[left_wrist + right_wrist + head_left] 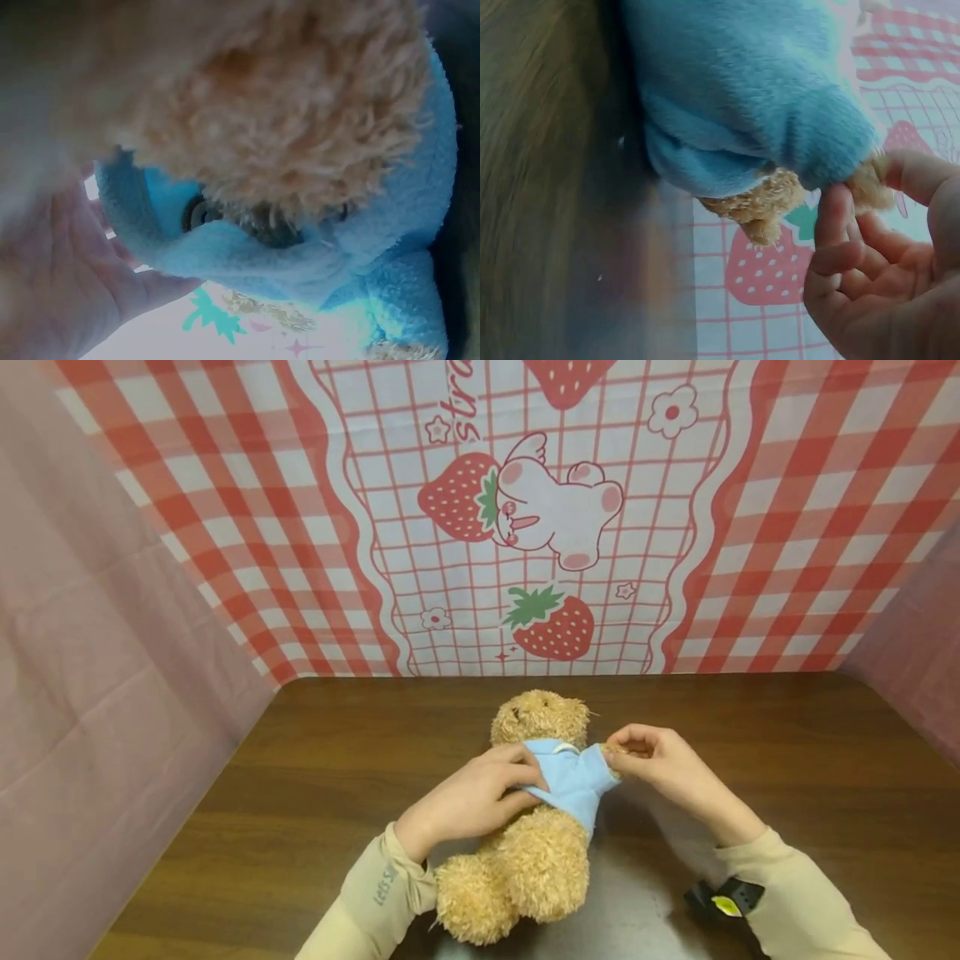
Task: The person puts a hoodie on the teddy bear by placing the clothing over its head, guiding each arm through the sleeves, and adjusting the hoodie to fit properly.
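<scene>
A tan, curly-furred teddy bear lies on its back on the table, head away from me. It wears a light blue fleece shirt with its sleeve on the bear's arm at the right. My left hand holds the shirt's front edge, fingers over the cloth. In the left wrist view, a dark round snap shows inside the shirt opening. With thumb and fingers, my right hand pinches the bear's paw where it pokes out of the sleeve. The bear's other arm is hidden behind my left hand.
The brown wooden table ends against a red-and-white checked backdrop with strawberry prints. Pink cloth hangs along the left side. A black strap with a yellow-green part is at my right wrist.
</scene>
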Demonstrator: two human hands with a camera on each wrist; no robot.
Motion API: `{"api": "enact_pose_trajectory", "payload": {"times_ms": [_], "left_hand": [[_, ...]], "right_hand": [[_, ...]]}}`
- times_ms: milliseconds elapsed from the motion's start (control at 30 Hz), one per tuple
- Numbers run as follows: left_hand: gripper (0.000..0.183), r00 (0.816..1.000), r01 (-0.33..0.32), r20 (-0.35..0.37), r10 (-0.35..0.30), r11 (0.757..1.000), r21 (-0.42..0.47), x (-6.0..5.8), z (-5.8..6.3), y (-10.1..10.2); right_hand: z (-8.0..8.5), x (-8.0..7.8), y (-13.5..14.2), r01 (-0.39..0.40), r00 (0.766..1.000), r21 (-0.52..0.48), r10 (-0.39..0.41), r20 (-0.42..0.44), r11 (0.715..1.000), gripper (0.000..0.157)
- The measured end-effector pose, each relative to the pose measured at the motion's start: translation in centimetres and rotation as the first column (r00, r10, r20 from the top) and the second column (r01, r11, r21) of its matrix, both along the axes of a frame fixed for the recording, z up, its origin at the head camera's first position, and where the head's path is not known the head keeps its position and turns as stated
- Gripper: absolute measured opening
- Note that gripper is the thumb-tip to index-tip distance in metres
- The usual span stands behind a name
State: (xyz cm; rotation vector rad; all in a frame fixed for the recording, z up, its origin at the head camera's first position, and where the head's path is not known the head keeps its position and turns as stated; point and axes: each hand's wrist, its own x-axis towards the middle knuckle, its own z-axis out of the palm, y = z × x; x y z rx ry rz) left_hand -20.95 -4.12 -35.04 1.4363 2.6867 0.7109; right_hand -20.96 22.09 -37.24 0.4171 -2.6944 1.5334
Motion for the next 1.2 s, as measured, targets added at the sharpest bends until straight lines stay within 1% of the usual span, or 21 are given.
{"api": "enact_pose_trajectory", "payload": {"times_ms": [100, 167, 333, 400, 467, 633, 700, 767, 800, 867, 967, 1033, 1067, 1133, 1200], "left_hand": [[0.011, 1.0, 0.015, -0.001, -0.015, 1.0, -0.01, -0.1, 0.1, -0.3], [0.01, 1.0, 0.027, 0.002, -0.026, 1.0, -0.017, -0.2, 0.2, -0.5], [0.012, 0.998, 0.062, -0.011, -0.062, 0.998, -0.034, -0.7, 0.6, -1.2], [0.013, 0.997, 0.076, -0.017, -0.076, 0.996, -0.04, -0.8, 0.7, -1.3], [0.014, 0.996, 0.088, 0.001, -0.088, 0.995, -0.043, -0.9, 0.7, -1.4], [0.018, 0.99, 0.105, 0.099, -0.101, 0.994, -0.03, -0.9, 0.6, -1.3], [0.022, 0.983, 0.1, 0.153, -0.097, 0.995, -0.007, -0.9, 0.6, -1.4], [0.025, 0.974, 0.082, 0.208, -0.087, 0.996, 0.033, -1.1, 0.5, -1.6], [0.026, 0.971, 0.062, 0.229, -0.074, 0.996, 0.058, -1.2, 0.5, -1.7], [0.025, 0.966, -0.005, 0.259, -0.024, 0.994, 0.11, -1.5, 0.3, -1.9], [0.018, 0.961, -0.112, 0.266, 0.07, 0.983, 0.146, -1.9, -0.4, -2.1], [0.014, 0.956, -0.158, 0.27, 0.117, 0.979, 0.132, -2.1, -0.8, -2.0], [0.014, 0.952, -0.163, 0.278, 0.125, 0.98, 0.116, -2.2, -1.0, -2.0], [0.02, 0.95, -0.148, 0.286, 0.122, 0.986, 0.07, -2.2, -1.2, -1.8], [0.034, 0.949, -0.125, 0.294, 0.116, 0.992, 0.014, -2.1, -1.4, -1.5]], "right_hand": [[-0.1, 0.0, -0.3, 0.058, 0.995, 0.079, -0.052, -0.083, 0.995, 0.015], [-0.3, -0.1, -0.4, 0.063, 0.991, 0.092, -0.051, -0.127, 0.994, 0.016], [-0.6, -0.7, -0.2, 0.024, 0.981, 0.017, -0.02, -0.193, 1.0, 0.019], [-0.7, -0.9, -0.1, 0.025, 0.978, -0.004, -0.025, -0.205, 1.0, 0.019], [-0.8, -1.0, 0.0, 0.021, 0.979, -0.01, -0.022, -0.2, 1.0, 0.019], [-1.0, -0.9, 0.4, -0.038, 0.991, -0.013, 0.036, -0.127, 0.999, 0.015], [-0.9, -0.7, 0.3, -0.058, 0.995, -0.02, 0.056, -0.087, 0.998, 0.015], [-0.7, -0.5, 0.2, -0.052, 0.998, -0.01, 0.052, -0.047, 0.999, 0.016], [-0.6, -0.4, 0.0, -0.041, 0.999, 0.007, 0.041, -0.023, 0.999, 0.018], [-0.4, -0.2, -0.2, -0.014, 0.999, 0.049, 0.012, 0.04, 0.999, 0.026], [-0.3, 0.1, -0.7, -0.01, 0.99, 0.079, -0.001, 0.141, 0.997, 0.036], [-0.4, 0.2, -0.8, -0.034, 0.978, 0.051, 0.022, 0.206, 0.998, 0.04], [-0.4, 0.2, -0.9, -0.049, 0.973, 0.028, 0.041, 0.229, 0.998, 0.04], [-0.4, 0.3, -0.8, -0.081, 0.964, -0.003, 0.079, 0.253, 0.997, 0.038], [-0.5, 0.3, -0.7, -0.102, 0.958, -0.022, 0.104, 0.267, 0.995, 0.037]]}}
